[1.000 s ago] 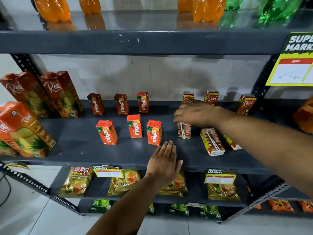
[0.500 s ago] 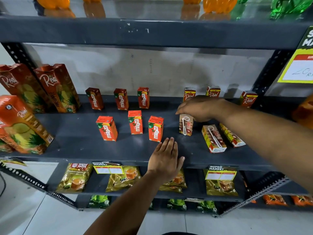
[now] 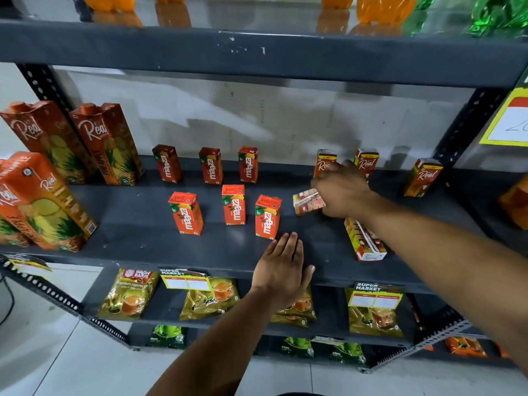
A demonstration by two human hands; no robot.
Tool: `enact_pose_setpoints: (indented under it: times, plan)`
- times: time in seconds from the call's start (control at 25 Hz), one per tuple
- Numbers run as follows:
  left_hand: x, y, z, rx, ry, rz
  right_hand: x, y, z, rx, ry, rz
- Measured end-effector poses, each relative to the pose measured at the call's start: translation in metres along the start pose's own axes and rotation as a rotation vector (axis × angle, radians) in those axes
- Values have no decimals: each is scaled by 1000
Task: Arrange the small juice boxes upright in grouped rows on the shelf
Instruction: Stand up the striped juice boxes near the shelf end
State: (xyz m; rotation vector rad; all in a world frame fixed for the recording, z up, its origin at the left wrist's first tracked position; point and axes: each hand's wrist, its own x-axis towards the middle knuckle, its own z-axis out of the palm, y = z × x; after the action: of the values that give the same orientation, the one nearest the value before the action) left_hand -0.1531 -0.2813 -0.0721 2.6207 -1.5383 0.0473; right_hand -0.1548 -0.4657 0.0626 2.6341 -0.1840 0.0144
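Note:
Several small orange Maaza boxes stand upright in two rows on the grey shelf [image 3: 143, 238]; the front-right Maaza box [image 3: 267, 217] is nearest my hands. My right hand [image 3: 343, 190] grips a small Real juice box [image 3: 308, 201], tilted and lifted just off the shelf. Behind it stand three upright small Real boxes, one at the far right [image 3: 423, 177]. Another Real box [image 3: 364, 240] lies flat under my right forearm. My left hand [image 3: 281, 267] rests flat on the shelf's front edge, fingers together, holding nothing.
Large Real pineapple cartons [image 3: 107, 144] stand at the left end. A yellow price sign [image 3: 505, 121] hangs at upper right. Tea packets [image 3: 128, 295] and price tags fill the shelf below. Orange and green bottles [image 3: 383, 8] sit on the top shelf.
My right hand has taken the small Real box that stood on the shelf, lifted it and tipped it sideways. The left hand has stayed put.

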Motion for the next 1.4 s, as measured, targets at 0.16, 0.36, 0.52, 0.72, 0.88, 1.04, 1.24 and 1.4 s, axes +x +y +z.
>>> enact_pose_setpoints:
  times: [0.16, 0.36, 0.52, 0.72, 0.88, 1.04, 1.24, 1.4]
  plan:
    - [0, 1, 0, -13, 9, 0, -15, -15, 33, 461, 14, 413]
    - [1, 1, -1, -9, -15, -2, -9, -39, 56, 1028, 84, 805]
    - [2, 1, 0, -6, -38, -6, -10, -51, 60, 1136, 123, 804]
    - [2, 1, 1, -5, -48, -8, -11, -57, 67, 1054, 17, 767]
    - [1, 1, 0, -16, -24, -6, 1, -49, 57, 915, -172, 716]
    - [0, 2, -1, -6, -25, -10, 25, -38, 40, 762, -151, 543]
    - [2, 1, -3, 1, -54, -7, 47, -43, 32, 648, -351, 484]
    - [1, 0, -3, -26, -45, -6, 52, -36, 30, 758, -371, 407]
